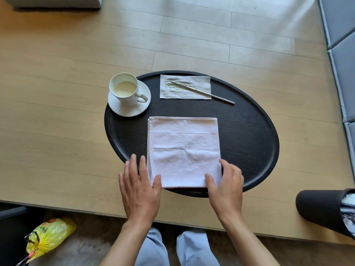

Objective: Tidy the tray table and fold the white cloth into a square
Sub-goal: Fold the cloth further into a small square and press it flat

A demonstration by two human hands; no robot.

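A white cloth point(183, 148) lies flat on the round black tray table point(249, 135), folded into a near-square rectangle. My left hand point(140, 189) rests at its near left corner, thumb on the cloth and fingers spread on the tray beside it. At the near right corner sits my right hand point(226, 187), thumb on the cloth and fingers along its right edge. Neither hand lifts the cloth. A white cup point(124, 89) with pale liquid stands on a saucer point(119, 108) at the tray's far left. A paper napkin point(185, 86) with a metal utensil point(211, 95) across it lies at the far side.
The tray table stands on a light wooden floor. A yellow plastic bag point(48, 237) lies on the rug at the near left. A dark bin point(324, 210) with a liner is at the near right. Grey cushions point(343, 54) line the right edge.
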